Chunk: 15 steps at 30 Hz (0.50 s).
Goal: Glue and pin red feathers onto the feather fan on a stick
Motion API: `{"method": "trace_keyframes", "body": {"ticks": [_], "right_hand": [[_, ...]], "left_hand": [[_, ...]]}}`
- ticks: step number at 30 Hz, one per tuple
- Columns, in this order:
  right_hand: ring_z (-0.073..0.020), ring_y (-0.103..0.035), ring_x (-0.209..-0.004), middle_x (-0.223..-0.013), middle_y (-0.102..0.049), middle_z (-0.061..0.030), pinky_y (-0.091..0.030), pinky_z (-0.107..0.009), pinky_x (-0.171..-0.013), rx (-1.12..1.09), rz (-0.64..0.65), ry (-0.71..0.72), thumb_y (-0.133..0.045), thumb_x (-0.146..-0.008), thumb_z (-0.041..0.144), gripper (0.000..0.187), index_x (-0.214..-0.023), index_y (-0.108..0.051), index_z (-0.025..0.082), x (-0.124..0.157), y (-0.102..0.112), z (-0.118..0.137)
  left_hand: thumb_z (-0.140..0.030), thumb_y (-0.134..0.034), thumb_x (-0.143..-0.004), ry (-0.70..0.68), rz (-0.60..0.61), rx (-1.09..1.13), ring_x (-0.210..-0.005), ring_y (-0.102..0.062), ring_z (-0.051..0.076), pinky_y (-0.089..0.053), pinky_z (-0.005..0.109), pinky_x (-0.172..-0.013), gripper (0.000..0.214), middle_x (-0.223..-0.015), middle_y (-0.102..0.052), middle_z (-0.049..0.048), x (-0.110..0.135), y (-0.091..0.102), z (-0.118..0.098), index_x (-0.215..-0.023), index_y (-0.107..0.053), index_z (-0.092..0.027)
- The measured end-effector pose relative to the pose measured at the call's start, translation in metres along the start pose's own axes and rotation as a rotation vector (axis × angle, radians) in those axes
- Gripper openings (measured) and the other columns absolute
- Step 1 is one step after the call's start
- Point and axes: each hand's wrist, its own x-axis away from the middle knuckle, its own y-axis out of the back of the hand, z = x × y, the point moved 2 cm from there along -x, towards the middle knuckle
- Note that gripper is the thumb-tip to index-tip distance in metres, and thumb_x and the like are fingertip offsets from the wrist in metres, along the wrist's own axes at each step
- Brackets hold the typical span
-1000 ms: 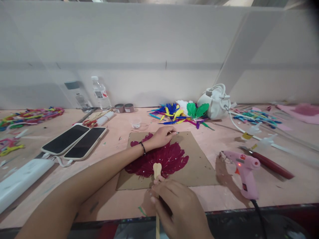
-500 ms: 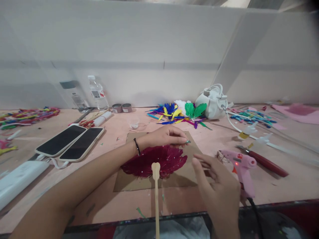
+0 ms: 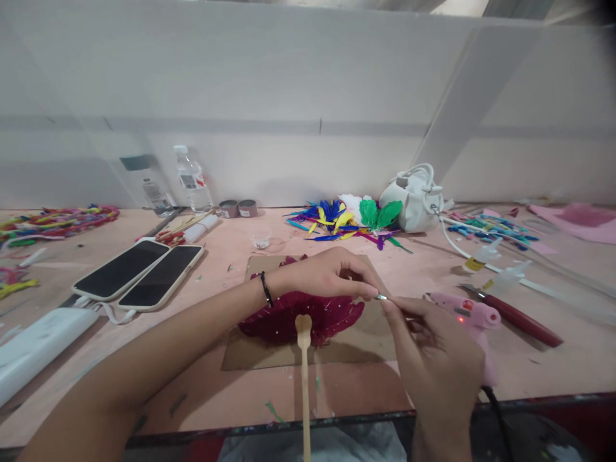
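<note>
My left hand (image 3: 339,277) reaches over the fan and pinches a small shiny pale-green piece (image 3: 382,297), too small to name, between thumb and fingertips. The thumb and forefinger of my right hand (image 3: 428,343) close on that same piece from the other side. Below my left hand a dark red feather fan (image 3: 289,317), dotted with small pale specks, lies on a brown cardboard sheet (image 3: 240,356); my hand and wrist cover part of its upper area. Its wooden handle (image 3: 305,372) points toward me over the table edge.
A pink glue gun (image 3: 474,314) with a lit light stands behind my right hand, beside red-handled pliers (image 3: 522,317) and small glue bottles (image 3: 481,256). Coloured feathers (image 3: 337,218) and a white bag (image 3: 412,202) sit at the back. Two phones (image 3: 161,279) and a power strip (image 3: 48,346) lie left.
My left hand has moved right and slightly toward me with the small piece. My right hand has shifted right, and its fingertips have closed to meet the left ones at the piece.
</note>
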Motion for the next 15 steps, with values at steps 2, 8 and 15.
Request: {"method": "trace_keyframes", "body": {"ticks": [2, 8, 15], "right_hand": [[-0.0159, -0.066, -0.066, -0.08, -0.073, -0.0001, -0.049, -0.027, -0.062, -0.017, -0.005, -0.082, -0.069, -0.097, 0.037, 0.018, -0.09, -0.073, 0.021, 0.003, 0.0, -0.006], [-0.015, -0.055, -0.059, -0.072, -0.059, 0.0021, -0.04, -0.026, -0.053, -0.054, 0.103, -0.216, -0.05, -0.104, 0.043, 0.029, -0.087, -0.061, 0.022, 0.01, 0.0, -0.017], [-0.0201, -0.065, -0.076, -0.087, -0.067, -0.0031, -0.048, -0.03, -0.063, 0.0, 0.293, -0.181, -0.052, -0.102, 0.038, 0.021, -0.092, -0.063, 0.023, 0.019, -0.012, -0.022]], "left_hand": [[-0.027, -0.067, -0.097, -0.025, -0.021, -0.101, -0.085, -0.069, 0.014, -0.051, 0.023, -0.079, 0.017, -0.094, -0.078, 0.0072, -0.001, 0.003, -0.002, -0.095, -0.078, -0.014], [-0.014, -0.059, -0.092, -0.074, -0.09, -0.43, -0.088, -0.068, 0.017, -0.049, 0.027, -0.081, 0.014, -0.097, -0.076, 0.0066, 0.003, 0.016, 0.018, -0.097, -0.072, -0.015], [-0.006, -0.056, -0.076, 0.007, -0.04, -0.676, -0.082, -0.063, 0.019, -0.045, 0.028, -0.075, 0.026, -0.09, -0.071, 0.0028, 0.012, 0.019, 0.06, -0.096, -0.065, -0.019]]}}
